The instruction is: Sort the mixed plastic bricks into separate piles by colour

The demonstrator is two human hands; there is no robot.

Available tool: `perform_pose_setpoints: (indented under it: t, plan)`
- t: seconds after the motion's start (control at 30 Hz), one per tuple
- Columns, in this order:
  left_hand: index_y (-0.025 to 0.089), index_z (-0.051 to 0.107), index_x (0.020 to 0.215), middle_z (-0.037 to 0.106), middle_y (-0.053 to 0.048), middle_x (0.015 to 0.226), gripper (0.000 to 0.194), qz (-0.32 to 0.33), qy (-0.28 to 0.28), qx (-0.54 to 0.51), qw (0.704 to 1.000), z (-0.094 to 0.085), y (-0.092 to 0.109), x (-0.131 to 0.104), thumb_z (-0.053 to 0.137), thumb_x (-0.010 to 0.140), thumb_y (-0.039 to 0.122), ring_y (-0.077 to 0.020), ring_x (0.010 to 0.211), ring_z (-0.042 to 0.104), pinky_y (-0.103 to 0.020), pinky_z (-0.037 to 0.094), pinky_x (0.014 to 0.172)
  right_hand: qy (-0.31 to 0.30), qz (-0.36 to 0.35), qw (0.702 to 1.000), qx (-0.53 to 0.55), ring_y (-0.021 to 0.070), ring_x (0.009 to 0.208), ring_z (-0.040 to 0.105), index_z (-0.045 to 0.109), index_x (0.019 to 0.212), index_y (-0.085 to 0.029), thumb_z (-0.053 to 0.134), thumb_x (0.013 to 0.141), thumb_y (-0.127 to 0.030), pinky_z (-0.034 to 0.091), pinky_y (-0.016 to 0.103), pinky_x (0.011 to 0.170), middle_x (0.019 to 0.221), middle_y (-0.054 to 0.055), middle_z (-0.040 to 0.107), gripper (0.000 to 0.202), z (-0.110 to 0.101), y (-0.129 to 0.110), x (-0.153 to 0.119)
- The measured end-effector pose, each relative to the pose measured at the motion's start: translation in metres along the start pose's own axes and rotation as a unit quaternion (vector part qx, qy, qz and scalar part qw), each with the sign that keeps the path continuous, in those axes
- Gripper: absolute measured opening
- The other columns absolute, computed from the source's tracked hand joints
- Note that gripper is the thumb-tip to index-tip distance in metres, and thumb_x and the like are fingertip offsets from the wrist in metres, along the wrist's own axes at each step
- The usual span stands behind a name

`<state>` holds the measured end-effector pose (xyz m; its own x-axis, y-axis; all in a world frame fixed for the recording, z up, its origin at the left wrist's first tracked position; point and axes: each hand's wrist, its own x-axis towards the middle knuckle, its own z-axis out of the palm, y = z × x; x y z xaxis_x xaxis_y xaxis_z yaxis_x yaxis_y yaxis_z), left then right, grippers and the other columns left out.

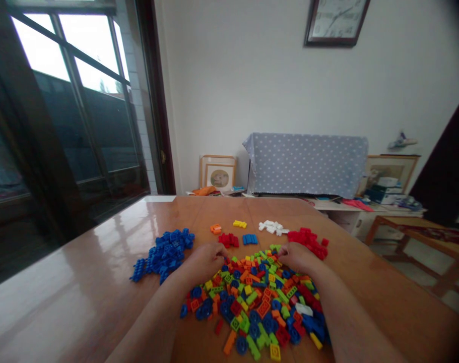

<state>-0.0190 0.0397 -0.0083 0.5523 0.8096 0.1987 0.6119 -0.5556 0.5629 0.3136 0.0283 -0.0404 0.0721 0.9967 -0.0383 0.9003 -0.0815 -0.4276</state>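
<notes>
A wide heap of mixed building bricks (255, 297) in green, orange, red, blue and yellow lies on the table before me. My left hand (212, 254) is at its far left edge, fingers curled together; what they hold, if anything, is too small to make out. Across the heap, my right hand (292, 254) rests at the far right edge with its fingertips pinched by some green bricks. Just beyond my left hand sits a small red brick group (228, 240), and beside that a blue brick group (249, 239).
Sorted piles surround the heap: blue bricks (169, 252) at left, red bricks (308, 242) at right, white bricks (273, 228) farther back. Small orange (216, 229) and yellow bricks (240, 224) lie near the back of the wooden table (101, 282). A wooden stool (421, 234) stands at right.
</notes>
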Motion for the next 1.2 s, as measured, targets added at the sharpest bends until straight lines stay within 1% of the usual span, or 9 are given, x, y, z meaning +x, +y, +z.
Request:
perform_pose_setpoints:
  t: [0.17, 0.33, 0.47, 0.57, 0.67, 0.77, 0.93, 1.1, 1.2]
  plan:
    - [0.019, 0.069, 0.084, 0.066, -0.001, 0.081, 0.022, 0.004, -0.003, 0.007, 1.0, 0.0, 0.002, 0.0, 0.049, 0.077, 0.014, -0.0136, 0.07, 0.056, -0.021, 0.034, 0.058, -0.018, -0.044, 0.999, 0.006, 0.013, 0.061, 0.057, 0.069, 0.072, -0.019, 0.066, 0.072, -0.022, 0.029, 0.022, 0.053, 0.068, 0.0, 0.069, 0.004, -0.005, -0.008, -0.006]
    - [0.02, 0.07, 0.087, 0.067, -0.001, 0.081, 0.026, -0.004, -0.001, 0.008, 1.0, 0.002, 0.003, -0.001, 0.048, 0.077, 0.013, -0.0142, 0.07, 0.057, -0.021, 0.034, 0.057, -0.024, -0.109, 0.993, 0.021, 0.0132, 0.067, 0.058, 0.07, 0.085, -0.02, 0.063, 0.075, -0.022, 0.031, 0.022, 0.055, 0.076, 0.0, 0.069, 0.012, -0.011, -0.032, -0.021]
    - [0.02, 0.071, 0.086, 0.068, -0.001, 0.083, 0.026, 0.002, -0.003, 0.006, 1.0, 0.001, 0.004, -0.002, 0.048, 0.077, 0.013, -0.0149, 0.071, 0.058, -0.022, 0.036, 0.059, -0.064, -0.174, 0.982, 0.02, 0.0131, 0.067, 0.056, 0.072, 0.084, -0.025, 0.066, 0.071, -0.022, 0.029, 0.022, 0.055, 0.074, -0.003, 0.067, 0.015, -0.003, -0.056, -0.034]
    - [0.02, 0.072, 0.087, 0.068, -0.002, 0.084, 0.026, 0.007, -0.002, 0.003, 1.0, 0.001, 0.006, -0.002, 0.048, 0.077, 0.013, -0.0154, 0.073, 0.059, -0.022, 0.037, 0.061, -0.062, -0.202, 0.977, 0.002, 0.0135, 0.067, 0.054, 0.071, 0.075, -0.023, 0.066, 0.068, -0.017, 0.026, 0.023, 0.056, 0.073, -0.002, 0.067, 0.011, 0.006, -0.068, -0.039]
    - [0.019, 0.071, 0.086, 0.068, -0.002, 0.082, 0.026, -0.001, -0.001, 0.001, 1.0, 0.001, 0.006, -0.002, 0.048, 0.077, 0.014, -0.015, 0.071, 0.057, -0.022, 0.035, 0.059, -0.054, -0.198, 0.979, 0.009, 0.0134, 0.064, 0.052, 0.069, 0.07, -0.021, 0.064, 0.068, -0.016, 0.024, 0.024, 0.056, 0.069, -0.001, 0.065, 0.007, 0.009, -0.072, -0.04]
    - [0.018, 0.071, 0.085, 0.067, -0.002, 0.08, 0.025, -0.011, -0.006, -0.004, 1.0, 0.001, 0.006, -0.002, 0.047, 0.077, 0.015, -0.0148, 0.069, 0.056, -0.022, 0.034, 0.057, -0.058, -0.192, 0.979, 0.04, 0.0134, 0.065, 0.054, 0.069, 0.07, -0.02, 0.063, 0.073, -0.02, 0.028, 0.024, 0.057, 0.069, 0.0, 0.066, 0.007, 0.005, -0.071, -0.037]
    - [0.018, 0.07, 0.089, 0.068, -0.002, 0.083, 0.022, -0.003, -0.004, -0.032, 0.999, 0.003, 0.008, -0.002, 0.05, 0.081, 0.019, -0.0155, 0.073, 0.058, -0.022, 0.038, 0.061, -0.081, -0.169, 0.974, 0.123, 0.0125, 0.066, 0.057, 0.069, 0.082, -0.017, 0.054, 0.085, -0.031, 0.037, 0.021, 0.058, 0.075, 0.0, 0.069, 0.021, 0.001, -0.07, -0.034]
    - [0.016, 0.067, 0.102, 0.07, -0.004, 0.095, 0.023, 0.036, 0.01, -0.133, 0.99, 0.017, 0.022, 0.0, 0.055, 0.083, 0.019, -0.0166, 0.087, 0.062, -0.024, 0.045, 0.075, -0.132, -0.139, 0.929, 0.317, 0.0123, 0.066, 0.057, 0.065, 0.087, -0.018, 0.058, 0.086, -0.046, 0.04, 0.022, 0.06, 0.074, -0.001, 0.066, 0.03, 0.0, -0.079, -0.04]
    - [0.017, 0.062, 0.116, 0.069, -0.005, 0.1, 0.033, 0.049, 0.003, -0.203, 0.978, 0.026, 0.034, 0.0, 0.06, 0.083, 0.021, -0.0169, 0.092, 0.063, -0.026, 0.048, 0.079, -0.166, -0.123, 0.906, 0.369, 0.0113, 0.061, 0.057, 0.062, 0.088, -0.019, 0.06, 0.086, -0.053, 0.037, 0.021, 0.055, 0.071, -0.002, 0.065, 0.035, 0.0, -0.083, -0.042]
